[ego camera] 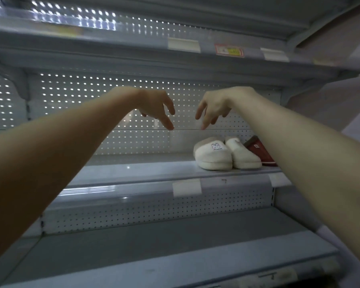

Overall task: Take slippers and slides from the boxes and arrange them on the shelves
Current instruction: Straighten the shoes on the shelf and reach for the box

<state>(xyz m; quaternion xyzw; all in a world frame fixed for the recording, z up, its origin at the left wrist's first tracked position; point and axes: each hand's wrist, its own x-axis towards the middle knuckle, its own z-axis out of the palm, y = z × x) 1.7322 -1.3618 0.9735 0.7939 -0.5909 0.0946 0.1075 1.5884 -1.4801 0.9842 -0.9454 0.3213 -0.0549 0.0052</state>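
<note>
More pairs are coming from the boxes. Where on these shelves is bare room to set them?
Middle grey metal shelf: bare from its left end to the cream plush slippers. Lower grey shelf: bare across what shows. Crowded only at right, where a red item lies beside the slippers.

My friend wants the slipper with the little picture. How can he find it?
Find the middle shelf of the grey rack. Near its right end two white slippers sit beside something red. It is the left slipper, farthest from the red thing, with a bunny-like drawing on top.
</note>
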